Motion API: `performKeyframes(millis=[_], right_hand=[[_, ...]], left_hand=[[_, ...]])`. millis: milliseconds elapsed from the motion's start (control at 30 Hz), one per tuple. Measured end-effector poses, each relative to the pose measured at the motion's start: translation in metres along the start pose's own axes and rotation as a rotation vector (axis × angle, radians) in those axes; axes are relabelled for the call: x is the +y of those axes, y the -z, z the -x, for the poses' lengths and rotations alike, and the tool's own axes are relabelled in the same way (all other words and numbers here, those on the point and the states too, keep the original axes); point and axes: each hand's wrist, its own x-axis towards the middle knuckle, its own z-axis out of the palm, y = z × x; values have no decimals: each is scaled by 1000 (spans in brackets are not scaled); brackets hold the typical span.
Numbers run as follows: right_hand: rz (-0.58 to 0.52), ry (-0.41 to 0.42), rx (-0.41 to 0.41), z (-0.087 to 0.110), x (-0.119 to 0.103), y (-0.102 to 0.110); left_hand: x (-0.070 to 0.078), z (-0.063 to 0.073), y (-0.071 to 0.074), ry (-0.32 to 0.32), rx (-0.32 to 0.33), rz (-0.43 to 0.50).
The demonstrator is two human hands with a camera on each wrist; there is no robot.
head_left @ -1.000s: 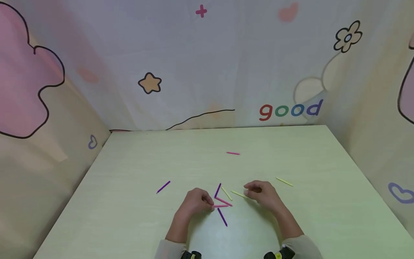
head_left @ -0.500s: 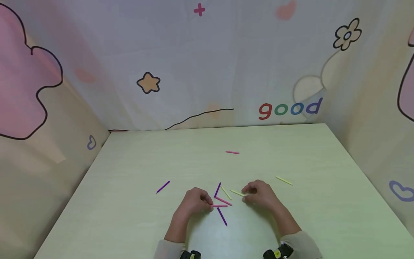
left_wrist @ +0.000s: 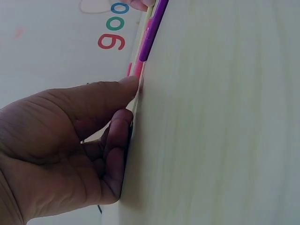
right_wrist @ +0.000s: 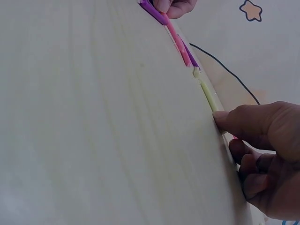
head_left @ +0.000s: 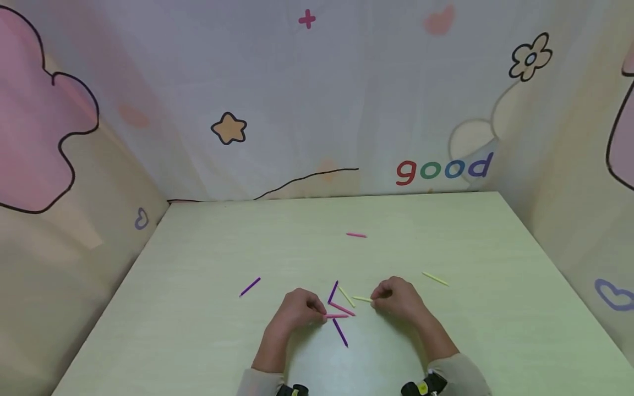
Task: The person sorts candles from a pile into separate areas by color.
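Note:
My left hand pinches the left end of a short pink stick lying on the table. My right hand has thumb and forefinger at the right end of a pale yellow stick, which points left toward the group. Between the hands, a purple stick and a second pink stick meet at an angle. A second yellow stick slants beside them. Below the gripped pink stick, another purple stick slants down to the right. My fingers hide the outer ends of both held sticks.
More sticks lie apart on the pale table: a purple one at left, a pink one toward the back, a yellow one at right. A printed curtain rises behind the table.
My right hand has shifted slightly left, and the yellow stick at its fingertips has turned from slanting to nearly level. My left hand stays on the pink stick.

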Motion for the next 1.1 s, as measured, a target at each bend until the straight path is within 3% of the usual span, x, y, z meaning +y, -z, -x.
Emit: performKeyframes(millis=[333, 500, 767, 1100], right_hand=[[2, -9, 15, -1, 0, -2], [-6, 1, 7, -3, 2, -3], [-3, -15, 26, -1, 1, 4], [-16, -28, 2, -2, 1, -2]], left_hand=[[4, 7, 8, -16, -20, 94], [6, 7, 10, -18, -4, 92], [14, -17, 17, -97, 64, 22], [6, -48, 30, -133, 144, -23]])
